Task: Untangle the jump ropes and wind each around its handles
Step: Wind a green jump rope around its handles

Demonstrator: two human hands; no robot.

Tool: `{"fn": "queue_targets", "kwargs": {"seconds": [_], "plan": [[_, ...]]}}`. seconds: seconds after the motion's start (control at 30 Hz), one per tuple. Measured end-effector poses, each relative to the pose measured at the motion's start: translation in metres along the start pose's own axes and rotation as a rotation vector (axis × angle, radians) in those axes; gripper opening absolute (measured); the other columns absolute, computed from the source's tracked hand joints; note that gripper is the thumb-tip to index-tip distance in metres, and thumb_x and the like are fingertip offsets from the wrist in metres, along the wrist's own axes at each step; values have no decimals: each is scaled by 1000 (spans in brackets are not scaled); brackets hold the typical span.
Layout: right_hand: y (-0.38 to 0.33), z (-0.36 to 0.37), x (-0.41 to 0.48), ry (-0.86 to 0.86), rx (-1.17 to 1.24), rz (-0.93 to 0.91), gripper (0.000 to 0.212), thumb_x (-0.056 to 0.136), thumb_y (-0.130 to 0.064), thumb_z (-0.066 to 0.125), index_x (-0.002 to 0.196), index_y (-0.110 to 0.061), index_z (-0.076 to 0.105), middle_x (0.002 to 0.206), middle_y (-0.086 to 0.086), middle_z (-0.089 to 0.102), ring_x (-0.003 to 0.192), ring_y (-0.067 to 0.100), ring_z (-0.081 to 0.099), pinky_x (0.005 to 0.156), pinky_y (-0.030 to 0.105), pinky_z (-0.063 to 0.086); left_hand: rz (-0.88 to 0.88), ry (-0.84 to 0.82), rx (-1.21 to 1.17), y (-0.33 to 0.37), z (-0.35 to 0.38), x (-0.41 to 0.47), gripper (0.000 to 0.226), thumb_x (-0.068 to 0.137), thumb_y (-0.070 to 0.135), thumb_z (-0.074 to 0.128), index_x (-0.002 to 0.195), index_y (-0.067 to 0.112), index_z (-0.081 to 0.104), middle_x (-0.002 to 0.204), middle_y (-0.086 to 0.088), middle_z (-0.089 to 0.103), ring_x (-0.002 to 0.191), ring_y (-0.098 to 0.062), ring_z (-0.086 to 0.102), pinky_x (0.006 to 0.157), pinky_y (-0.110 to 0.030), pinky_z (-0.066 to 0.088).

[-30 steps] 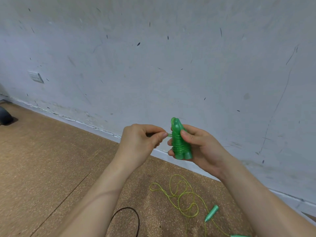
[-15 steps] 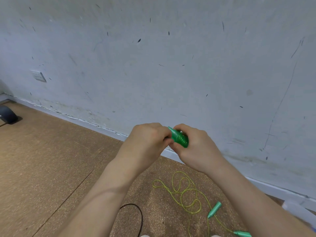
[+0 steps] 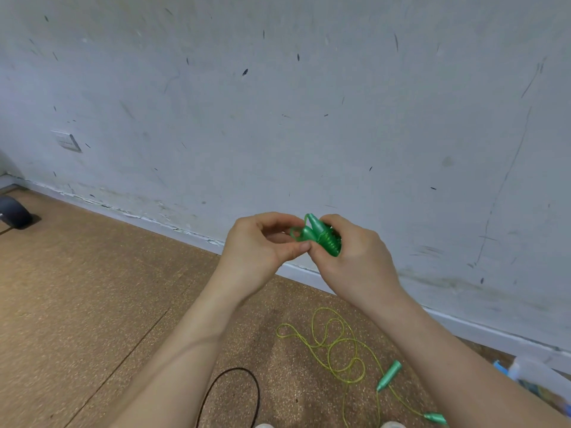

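Observation:
A green jump rope bundle, its cord wound around the paired handles, is held up in front of the wall. My right hand grips the wound handles from the right. My left hand pinches a short loop of the green cord at the bundle's left side, thumb tip against the handles. On the floor below lies a second rope, a yellow-green cord in loose tangled loops, with its two light-green handles, one handle near the loops and the other handle further right.
A black cable curves across the cork floor near the bottom edge. A scuffed white wall with a baseboard runs behind. A dark rounded object sits far left, a wall socket above it. Blue-white items lie at right.
The bundle went from upright to tilted between both hands. My left hand closed in from the cord's straight end and now pinches a small loop at the handles' top.

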State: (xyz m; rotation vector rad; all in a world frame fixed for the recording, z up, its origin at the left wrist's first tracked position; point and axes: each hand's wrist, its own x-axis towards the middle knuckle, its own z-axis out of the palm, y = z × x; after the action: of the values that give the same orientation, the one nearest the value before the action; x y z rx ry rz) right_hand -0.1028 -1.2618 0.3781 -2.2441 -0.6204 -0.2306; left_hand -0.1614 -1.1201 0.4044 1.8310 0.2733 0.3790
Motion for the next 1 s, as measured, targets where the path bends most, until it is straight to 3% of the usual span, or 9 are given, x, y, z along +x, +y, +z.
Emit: {"fn": "queue_targets", "kwargs": {"seconds": [0.17,0.3,0.43,0.57,0.7,0.8,0.9,1.0], "plan": [[-3,2,-3,5,39,3,18,88,-41,61,101,-29,59,71,-6,60,68,16,57,60,34,48,170,-8,160,-1,-1,2,15,74,12,79,87,20,77,82,2,72,77,-9,66,73,-21,52],[-6,3,-4,28,47,21,20,88,-45,59,101,-31,57,71,-8,61,68,15,59,62,35,49,166,1,96,-2,-1,3,15,79,10,74,90,21,76,81,1,73,74,-14,69,74,-25,56],[-8,3,-5,-5,90,15,23,87,-41,64,107,-31,58,77,-10,62,72,12,58,67,33,50,99,134,-112,1,-4,4,13,79,1,73,84,13,73,68,-3,71,62,-16,67,63,-22,55],[-4,-1,1,-156,506,125,27,85,-28,72,111,-26,63,100,-9,68,96,14,66,85,35,54,3,222,-520,-1,-15,10,7,85,-2,64,86,4,68,67,-5,69,60,-15,65,61,-19,54],[-1,-14,5,-442,1007,165,39,81,-13,73,119,-13,63,107,13,71,86,39,71,70,33,56,-77,198,-773,-5,-17,14,9,92,6,55,87,10,62,81,-5,72,62,-9,61,50,-14,46],[3,-19,7,-560,1106,157,36,78,-11,65,114,-12,63,103,13,71,88,43,69,76,37,57,-148,156,-870,-9,-11,17,13,95,8,51,86,13,59,81,-6,71,58,-7,55,45,-14,38],[6,-21,6,-599,1093,155,34,78,-8,63,112,-10,60,102,13,70,90,42,68,74,34,56,-166,142,-968,-6,-9,17,5,88,8,57,85,12,59,72,-5,67,54,-7,53,47,-14,43],[10,-26,7,-568,1091,152,34,77,-6,64,110,-13,58,101,13,71,90,41,69,79,36,57,-140,86,-842,-1,-10,13,15,73,15,68,84,12,59,65,-3,64,50,-6,50,48,-13,45]]}}
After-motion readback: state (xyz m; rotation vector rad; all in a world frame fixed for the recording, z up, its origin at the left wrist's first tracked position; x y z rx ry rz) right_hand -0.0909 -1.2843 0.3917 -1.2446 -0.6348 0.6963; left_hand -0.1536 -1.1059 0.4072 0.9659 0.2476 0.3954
